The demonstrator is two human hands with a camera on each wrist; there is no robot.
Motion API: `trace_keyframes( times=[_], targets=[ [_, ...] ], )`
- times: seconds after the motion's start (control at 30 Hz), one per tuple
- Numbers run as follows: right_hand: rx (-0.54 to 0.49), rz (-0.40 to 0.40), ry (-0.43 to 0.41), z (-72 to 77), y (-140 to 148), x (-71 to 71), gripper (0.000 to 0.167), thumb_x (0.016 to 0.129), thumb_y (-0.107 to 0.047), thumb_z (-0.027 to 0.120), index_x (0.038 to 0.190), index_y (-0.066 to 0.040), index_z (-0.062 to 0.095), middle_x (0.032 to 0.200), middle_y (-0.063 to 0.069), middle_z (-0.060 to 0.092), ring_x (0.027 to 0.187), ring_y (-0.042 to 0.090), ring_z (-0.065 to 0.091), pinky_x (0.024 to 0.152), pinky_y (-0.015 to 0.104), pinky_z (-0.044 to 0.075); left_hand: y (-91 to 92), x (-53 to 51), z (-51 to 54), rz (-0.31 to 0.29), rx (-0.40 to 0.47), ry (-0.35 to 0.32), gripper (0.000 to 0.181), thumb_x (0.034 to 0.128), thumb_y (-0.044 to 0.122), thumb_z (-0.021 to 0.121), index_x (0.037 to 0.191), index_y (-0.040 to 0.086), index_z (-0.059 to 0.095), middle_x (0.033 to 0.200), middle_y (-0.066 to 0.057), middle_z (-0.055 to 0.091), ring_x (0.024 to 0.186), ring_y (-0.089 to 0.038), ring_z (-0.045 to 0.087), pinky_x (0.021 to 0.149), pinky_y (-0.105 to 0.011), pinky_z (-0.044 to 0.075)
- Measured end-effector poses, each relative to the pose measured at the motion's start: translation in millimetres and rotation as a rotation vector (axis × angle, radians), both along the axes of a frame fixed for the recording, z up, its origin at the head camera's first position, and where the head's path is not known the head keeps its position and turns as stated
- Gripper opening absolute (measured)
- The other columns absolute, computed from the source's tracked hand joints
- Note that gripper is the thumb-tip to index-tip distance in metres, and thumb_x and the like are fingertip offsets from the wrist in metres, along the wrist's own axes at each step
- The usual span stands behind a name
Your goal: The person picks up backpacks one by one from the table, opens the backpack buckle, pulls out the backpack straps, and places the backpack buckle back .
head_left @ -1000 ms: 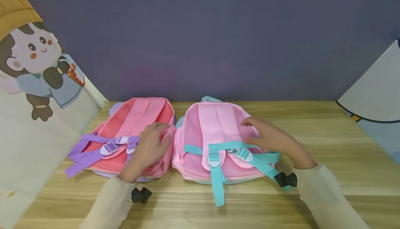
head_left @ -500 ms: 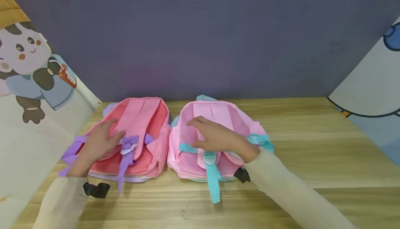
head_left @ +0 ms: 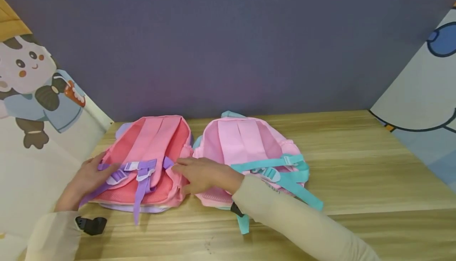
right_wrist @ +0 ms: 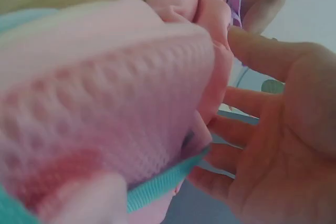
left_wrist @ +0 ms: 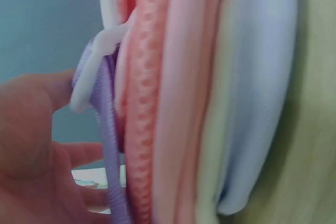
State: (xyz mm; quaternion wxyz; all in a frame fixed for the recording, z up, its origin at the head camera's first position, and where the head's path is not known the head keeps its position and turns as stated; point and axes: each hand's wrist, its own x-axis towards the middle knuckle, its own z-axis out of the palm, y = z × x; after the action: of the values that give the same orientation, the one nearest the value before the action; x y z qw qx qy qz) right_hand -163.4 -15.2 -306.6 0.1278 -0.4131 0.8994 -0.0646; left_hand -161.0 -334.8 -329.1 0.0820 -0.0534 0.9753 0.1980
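A coral-pink backpack [head_left: 149,142] with purple straps [head_left: 142,185] lies back side up on the left of the wooden table. At its left edge, by a purple strap and white buckle, is my left hand [head_left: 87,176], fingers spread and thumb near the strap. My right hand [head_left: 206,174] reaches across to its right side, with loosely extended fingers at the side pocket. Beneath that forearm lies a light pink backpack [head_left: 246,138] with turquoise straps [head_left: 292,174], also back side up. In the right wrist view, the right hand's fingertips are beside the coral backpack's side [right_wrist: 220,72].
A dark grey-blue panel [head_left: 228,47] stands behind the wooden table [head_left: 349,166]. The left wall [head_left: 53,94] carries a cartoon print, and another printed wall [head_left: 420,106] stands at the right. The two backpacks lie side by side, touching or nearly so.
Both hands have moved left. The left hand went from the coral backpack's right side to its left edge; the right hand crossed over the light pink backpack to the coral one.
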Motion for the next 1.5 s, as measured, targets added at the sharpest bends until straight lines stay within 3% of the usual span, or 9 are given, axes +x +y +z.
trace_keyframes(
  times=[0.27,0.5,0.67,0.87,1.17,1.5],
  targets=[
    [-0.014,-0.034,0.041,-7.0,8.1,3.2,0.054,0.089,-0.032,0.064,0.139,-0.019,0.049,0.150,0.001,0.038,0.139,0.015,0.034,0.111,0.028,0.031,16.6,-0.5,-7.2,-0.051,-0.002,0.037,0.074,0.0991,0.046,0.036,0.140,-0.015,0.026,0.136,-0.045,0.030,0.123,-0.061,0.029,0.097,-0.068,0.031],
    [-0.040,-0.022,0.064,-11.4,30.0,4.7,0.053,0.088,-0.029,0.064,0.137,-0.015,0.050,0.148,0.005,0.040,0.137,0.019,0.037,0.112,0.030,0.031,40.1,7.6,-7.7,-0.084,0.004,0.104,0.067,0.0995,0.040,0.038,0.137,-0.016,0.034,0.134,-0.041,0.039,0.123,-0.059,0.034,0.098,-0.065,0.032],
    [-0.081,-0.035,0.060,-13.2,58.4,8.6,0.053,0.087,-0.026,0.068,0.135,-0.011,0.052,0.146,0.008,0.043,0.136,0.021,0.039,0.111,0.033,0.033,69.0,13.5,-11.3,-0.101,0.043,0.164,0.061,0.1001,0.036,0.039,0.135,-0.014,0.039,0.133,-0.037,0.044,0.124,-0.056,0.037,0.100,-0.063,0.033],
    [-0.160,-0.040,0.059,-16.1,98.4,11.0,0.044,0.087,-0.021,0.066,0.127,-0.006,0.056,0.140,0.011,0.048,0.130,0.024,0.045,0.107,0.036,0.038,105.5,22.3,-11.6,-0.119,0.066,0.186,0.057,0.1004,0.037,0.039,0.135,-0.008,0.044,0.137,-0.034,0.043,0.127,-0.054,0.037,0.101,-0.062,0.033],
    [-0.253,-0.094,-0.012,-9.8,153.8,15.1,0.034,0.090,-0.021,0.062,0.117,0.000,0.061,0.136,0.016,0.051,0.122,0.030,0.052,0.102,0.043,0.042,148.1,35.1,-13.8,-0.182,0.086,0.251,0.047,0.0976,0.034,0.047,0.130,0.001,0.055,0.137,-0.026,0.048,0.121,-0.058,0.041,0.098,-0.065,0.032],
    [-0.297,-0.177,-0.013,-8.2,202.9,16.7,0.030,0.085,-0.018,0.069,0.112,-0.005,0.065,0.130,0.015,0.056,0.120,0.035,0.052,0.100,0.051,0.041,188.9,40.0,-21.1,-0.250,0.214,0.307,0.034,0.0949,0.019,0.052,0.123,0.002,0.062,0.130,-0.021,0.057,0.127,-0.038,0.046,0.093,-0.049,0.028]
  ],
)
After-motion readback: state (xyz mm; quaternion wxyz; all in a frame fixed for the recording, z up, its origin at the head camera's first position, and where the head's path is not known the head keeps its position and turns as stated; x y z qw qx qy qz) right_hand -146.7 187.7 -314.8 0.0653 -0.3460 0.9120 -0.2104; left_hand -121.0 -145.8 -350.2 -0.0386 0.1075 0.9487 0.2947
